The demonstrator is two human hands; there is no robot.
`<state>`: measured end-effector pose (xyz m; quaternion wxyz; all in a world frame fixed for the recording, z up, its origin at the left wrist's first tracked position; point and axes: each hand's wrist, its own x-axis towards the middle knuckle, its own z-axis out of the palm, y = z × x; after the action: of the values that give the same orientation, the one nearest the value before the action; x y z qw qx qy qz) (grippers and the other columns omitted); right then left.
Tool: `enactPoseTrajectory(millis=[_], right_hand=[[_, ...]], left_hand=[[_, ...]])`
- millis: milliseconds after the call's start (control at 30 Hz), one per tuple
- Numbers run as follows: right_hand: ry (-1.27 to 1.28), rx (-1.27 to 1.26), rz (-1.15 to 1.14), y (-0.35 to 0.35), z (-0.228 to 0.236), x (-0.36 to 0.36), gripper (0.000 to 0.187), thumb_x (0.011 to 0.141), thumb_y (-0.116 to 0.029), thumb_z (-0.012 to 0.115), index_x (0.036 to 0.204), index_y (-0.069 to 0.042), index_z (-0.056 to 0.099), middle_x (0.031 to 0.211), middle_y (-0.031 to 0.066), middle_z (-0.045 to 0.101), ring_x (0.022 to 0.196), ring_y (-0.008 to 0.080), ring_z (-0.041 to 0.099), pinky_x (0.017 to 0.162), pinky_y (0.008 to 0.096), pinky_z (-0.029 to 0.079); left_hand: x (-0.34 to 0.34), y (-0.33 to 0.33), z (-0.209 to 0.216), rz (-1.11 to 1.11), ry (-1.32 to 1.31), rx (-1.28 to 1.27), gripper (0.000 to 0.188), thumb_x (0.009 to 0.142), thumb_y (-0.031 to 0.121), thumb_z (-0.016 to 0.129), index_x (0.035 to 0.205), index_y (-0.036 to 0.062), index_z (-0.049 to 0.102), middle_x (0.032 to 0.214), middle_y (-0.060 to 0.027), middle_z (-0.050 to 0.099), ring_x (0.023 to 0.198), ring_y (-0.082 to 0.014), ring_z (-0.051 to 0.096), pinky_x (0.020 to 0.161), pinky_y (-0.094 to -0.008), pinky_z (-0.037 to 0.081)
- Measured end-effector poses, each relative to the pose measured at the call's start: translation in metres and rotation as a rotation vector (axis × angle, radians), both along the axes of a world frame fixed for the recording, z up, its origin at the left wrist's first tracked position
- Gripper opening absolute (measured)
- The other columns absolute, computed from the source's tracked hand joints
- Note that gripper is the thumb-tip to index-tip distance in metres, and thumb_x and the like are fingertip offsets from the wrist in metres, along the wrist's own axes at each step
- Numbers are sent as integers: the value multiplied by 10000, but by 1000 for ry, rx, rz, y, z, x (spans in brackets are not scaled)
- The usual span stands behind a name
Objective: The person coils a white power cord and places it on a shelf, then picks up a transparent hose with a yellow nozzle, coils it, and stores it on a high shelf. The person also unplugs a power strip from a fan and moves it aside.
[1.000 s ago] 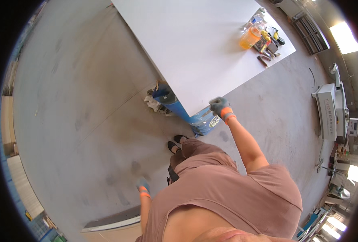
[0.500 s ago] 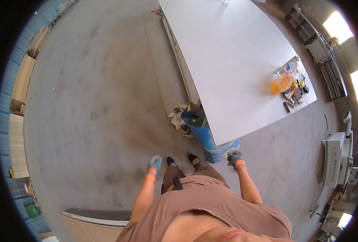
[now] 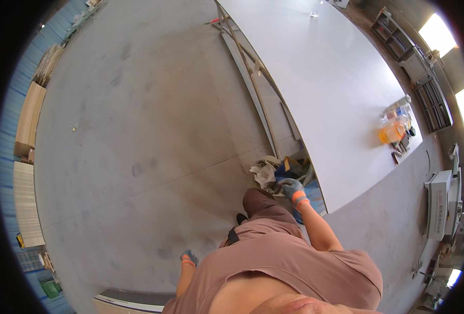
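Observation:
Both my hands wear grey work gloves with orange cuffs. My right hand (image 3: 291, 188) hangs over the blue bin (image 3: 312, 194) beside the table corner, its fingers loosely stretched and nothing seen in them. Whether it touches the bin I cannot tell. Low at my left side, my left hand (image 3: 189, 257) is swung back above the floor, apart from any object, with loosely spread fingers and nothing visible in it. Crumpled whitish material (image 3: 265, 172) lies against the bin. The large white table (image 3: 342, 104) reaches away to the far right, hiding part of the bin.
An orange bottle (image 3: 391, 133) stands among clear bottles and small tools near the table's right edge. Boards (image 3: 29, 204) lean along the blue wall at left. A dark-edged panel (image 3: 132, 299) lies behind me. A white machine (image 3: 439, 204) and shelves (image 3: 425, 73) stand at right.
I have stepped forward and turned, so the table and bin sit further right and lower. My right hand has swung forward over the bin; my left hand has swung back.

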<state>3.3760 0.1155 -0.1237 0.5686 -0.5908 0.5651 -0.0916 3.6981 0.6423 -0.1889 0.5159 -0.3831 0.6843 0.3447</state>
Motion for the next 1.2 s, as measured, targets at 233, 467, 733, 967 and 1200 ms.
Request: enactPoseTrajectory(millis=[233, 467, 733, 967, 1200], right_hand=[[-62, 127, -458, -110, -9, 65, 148, 865, -125, 642, 956, -58, 737, 739, 47, 678, 575, 147, 607, 520, 296, 496], [159, 103, -135, -289, 56, 305, 218, 828, -237, 707, 882, -27, 725, 695, 89, 683, 640, 187, 680, 599, 357, 529], [112, -46, 150, -483, 71, 568, 185, 887, -206, 605, 923, -60, 712, 758, 104, 697, 614, 217, 668, 613, 362, 532], [338, -10, 15, -582, 23, 694, 218, 872, -237, 639, 893, -33, 713, 736, 129, 700, 637, 243, 686, 621, 381, 538], [205, 95, -208, -679, -2, 804, 193, 859, -197, 641, 913, -26, 713, 727, 113, 686, 609, 214, 683, 595, 357, 538]], left_hand=[[209, -296, -29, 2809, 851, -456, 108, 940, 224, 651, 1020, 162, 616, 784, 38, 559, 642, -115, 548, 517, -288, 460], [360, -435, 35, 2775, 571, -584, 274, 922, 280, 673, 1141, 138, 587, 1072, -29, 655, 918, -203, 635, 759, -377, 528], [508, -422, -13, 3305, 41, -186, 101, 892, 175, 604, 811, 197, 548, 707, 8, 521, 587, -198, 481, 524, -410, 399], [753, -581, -28, 3297, 28, -246, 29, 876, 164, 605, 883, 188, 620, 769, 8, 593, 677, -205, 550, 555, -412, 420], [1122, -913, -36, 2380, 1710, 194, 153, 922, 268, 579, 967, 186, 700, 860, 10, 640, 745, -159, 605, 603, -366, 483]])
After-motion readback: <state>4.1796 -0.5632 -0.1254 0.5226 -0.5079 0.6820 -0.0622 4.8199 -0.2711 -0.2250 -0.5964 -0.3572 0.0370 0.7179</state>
